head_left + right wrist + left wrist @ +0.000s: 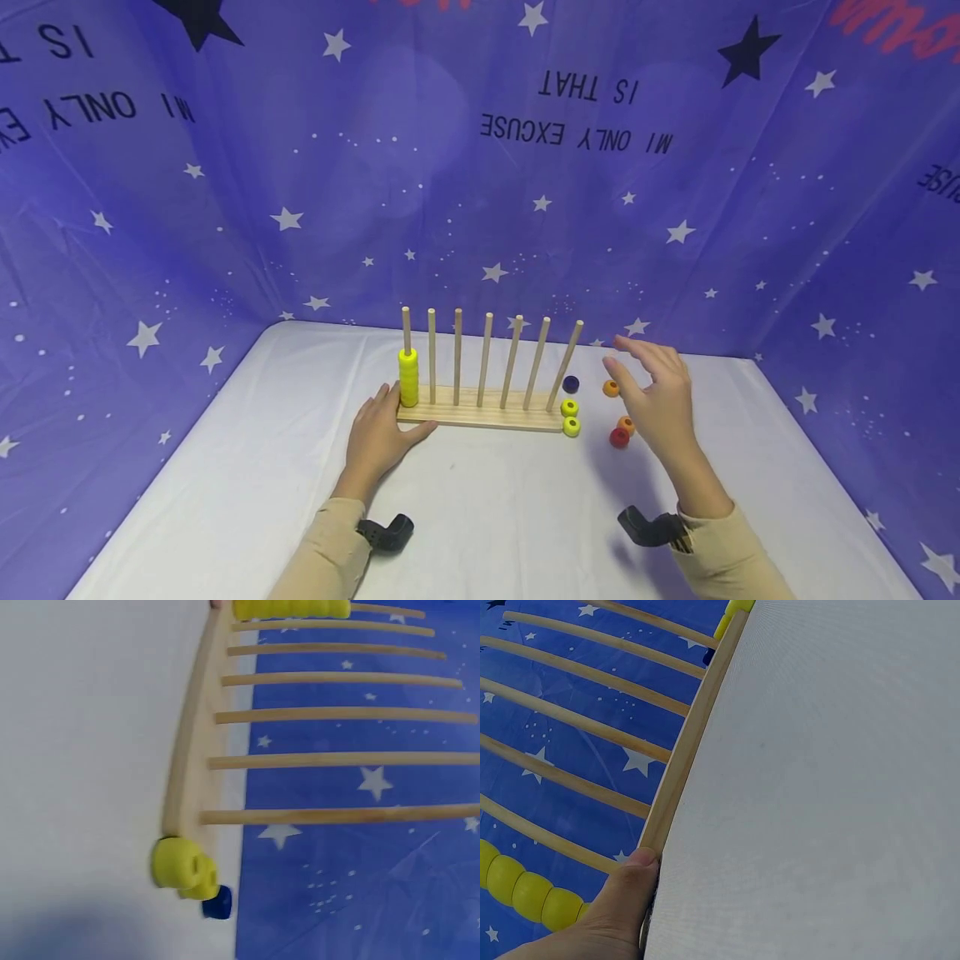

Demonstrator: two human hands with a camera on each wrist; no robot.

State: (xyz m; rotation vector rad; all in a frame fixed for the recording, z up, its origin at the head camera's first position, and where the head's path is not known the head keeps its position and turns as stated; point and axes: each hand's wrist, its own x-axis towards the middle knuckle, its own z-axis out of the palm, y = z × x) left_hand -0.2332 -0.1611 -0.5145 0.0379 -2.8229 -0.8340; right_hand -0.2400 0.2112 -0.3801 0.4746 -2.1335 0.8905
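Observation:
A wooden rack (480, 414) with several upright pegs stands on the white table (480, 517). Its leftmost peg carries a stack of yellow beads (408, 377) (525, 892) (291, 608). My left hand (381, 432) holds the rack's left end, with the thumb (626, 889) pressed against the base edge. My right hand (654, 393) hovers open with spread fingers to the right of the rack, above loose beads. Two yellow beads (571, 417) (182, 868) and a dark blue bead (571, 384) (217, 904) lie by the rack's right end. Two orange beads (611, 388) and a red bead (618, 437) lie beside my right hand.
A blue star-printed cloth (480, 167) hangs behind and around the table. The wrist cameras (390, 533) sit on both forearms near the table's front.

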